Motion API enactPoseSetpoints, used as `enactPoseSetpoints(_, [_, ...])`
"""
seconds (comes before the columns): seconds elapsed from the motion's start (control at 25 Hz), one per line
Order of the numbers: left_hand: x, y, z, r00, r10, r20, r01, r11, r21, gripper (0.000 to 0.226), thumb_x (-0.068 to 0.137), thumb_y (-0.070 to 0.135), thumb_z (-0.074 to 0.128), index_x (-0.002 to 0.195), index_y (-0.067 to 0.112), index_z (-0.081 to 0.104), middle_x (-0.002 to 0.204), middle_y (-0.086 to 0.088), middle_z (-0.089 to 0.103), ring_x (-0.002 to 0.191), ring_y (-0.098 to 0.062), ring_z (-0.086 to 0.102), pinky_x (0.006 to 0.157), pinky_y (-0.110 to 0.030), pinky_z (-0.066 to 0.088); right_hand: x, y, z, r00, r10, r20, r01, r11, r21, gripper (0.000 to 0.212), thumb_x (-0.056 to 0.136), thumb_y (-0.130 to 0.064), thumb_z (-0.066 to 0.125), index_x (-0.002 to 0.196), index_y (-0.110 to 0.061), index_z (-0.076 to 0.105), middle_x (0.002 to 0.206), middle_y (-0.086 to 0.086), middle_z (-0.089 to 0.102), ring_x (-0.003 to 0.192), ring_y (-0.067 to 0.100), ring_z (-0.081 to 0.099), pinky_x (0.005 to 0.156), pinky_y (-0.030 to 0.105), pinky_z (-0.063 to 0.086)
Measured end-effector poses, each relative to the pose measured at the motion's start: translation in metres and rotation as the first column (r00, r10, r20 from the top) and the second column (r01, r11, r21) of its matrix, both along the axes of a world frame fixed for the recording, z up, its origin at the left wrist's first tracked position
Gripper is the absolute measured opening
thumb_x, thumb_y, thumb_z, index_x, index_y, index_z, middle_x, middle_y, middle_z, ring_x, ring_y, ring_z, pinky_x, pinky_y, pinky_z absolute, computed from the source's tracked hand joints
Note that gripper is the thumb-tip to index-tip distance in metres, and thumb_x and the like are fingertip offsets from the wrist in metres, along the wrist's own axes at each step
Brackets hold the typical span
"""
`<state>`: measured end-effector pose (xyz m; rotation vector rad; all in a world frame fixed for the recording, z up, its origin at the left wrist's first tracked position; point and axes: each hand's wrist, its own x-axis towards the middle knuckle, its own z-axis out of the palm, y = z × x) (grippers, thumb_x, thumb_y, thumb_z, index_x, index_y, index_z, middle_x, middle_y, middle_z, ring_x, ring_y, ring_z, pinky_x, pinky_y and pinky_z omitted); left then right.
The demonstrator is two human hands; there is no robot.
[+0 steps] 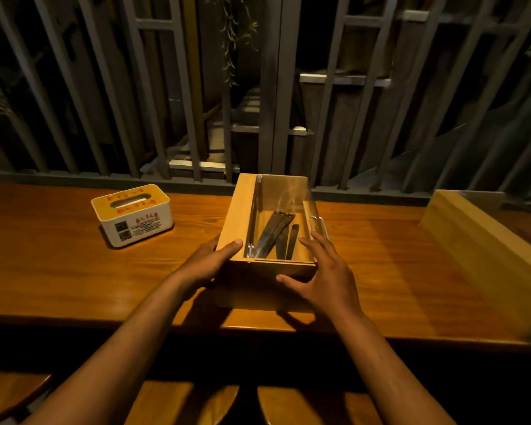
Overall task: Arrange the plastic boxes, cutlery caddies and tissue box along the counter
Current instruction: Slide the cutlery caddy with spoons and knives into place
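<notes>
A wooden cutlery caddy (238, 210) with a clear lid stands in the middle of the wooden counter (59, 271), its long side pointing away from me. Several dark metal utensils (276, 233) lie inside. My left hand (209, 262) presses against the caddy's near left corner, thumb on the top rim. My right hand (322, 271) rests on the near right corner, fingers spread over the lid and thumb on the front face. A white tissue box (135, 217) with an orange top and red print sits to the left, apart from the caddy.
A second wooden box (478, 240) stands at the right end of the counter. A grey metal railing (193, 87) runs right behind the counter's far edge. Wooden stools (181, 403) sit below the near edge.
</notes>
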<state>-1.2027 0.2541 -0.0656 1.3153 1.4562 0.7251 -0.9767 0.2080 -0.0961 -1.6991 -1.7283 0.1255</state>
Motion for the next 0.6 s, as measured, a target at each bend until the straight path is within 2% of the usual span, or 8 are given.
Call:
enactPoseSetpoints(0.24, [0.077, -0.022, -0.006, 0.998, 0.049, 0.036, -0.05, 0.999, 0.018, 0.059, 0.09, 0.057, 0.056, 0.142, 0.034, 0.04, 0.121, -0.003, 0.056, 0.106, -0.025, 0.052, 0.084, -0.04, 0.045, 0.076, -0.026, -0.001, 1.0, 0.02, 0.0, -0.02, 0.999, 0.027, 0.087, 0.063, -0.061, 0.078, 0.139, -0.04, 0.041, 0.157, -0.012, 0.029, 0.141, 0.012, 0.033, 0.098, 0.028, 0.042])
enactPoseSetpoints(0.36, [0.13, -0.031, -0.01, 0.997, 0.045, 0.06, -0.047, 0.998, 0.032, 0.06, 0.09, 0.056, 0.056, 0.143, 0.033, 0.039, 0.124, -0.002, 0.054, 0.11, -0.025, 0.05, 0.091, -0.042, 0.045, 0.128, -0.042, 0.001, 1.0, 0.011, -0.004, -0.011, 1.0, 0.028, 0.088, 0.062, -0.06, 0.078, 0.139, -0.041, 0.041, 0.156, -0.014, 0.029, 0.14, 0.01, 0.032, 0.095, 0.023, 0.036])
enactPoseSetpoints(0.48, [0.19, -0.038, -0.017, 0.997, 0.033, 0.068, -0.037, 0.998, 0.054, 0.062, 0.089, 0.057, 0.057, 0.143, 0.032, 0.04, 0.134, -0.003, 0.054, 0.12, -0.029, 0.051, 0.101, -0.049, 0.044, 0.187, -0.058, 0.002, 1.0, -0.01, -0.005, 0.01, 1.0, 0.024, 0.087, 0.062, -0.061, 0.078, 0.139, -0.042, 0.041, 0.156, -0.013, 0.03, 0.14, 0.011, 0.033, 0.098, 0.027, 0.038])
enactPoseSetpoints(0.6, [0.244, -0.042, -0.02, 0.996, 0.015, 0.087, -0.02, 0.998, 0.052, 0.062, 0.089, 0.058, 0.056, 0.143, 0.031, 0.041, 0.132, -0.003, 0.055, 0.121, -0.029, 0.052, 0.099, -0.048, 0.045, 0.24, -0.066, 0.002, 1.0, -0.031, -0.005, 0.031, 0.999, 0.011, 0.087, 0.062, -0.063, 0.076, 0.139, -0.043, 0.04, 0.157, -0.012, 0.03, 0.142, 0.011, 0.031, 0.104, 0.029, 0.032])
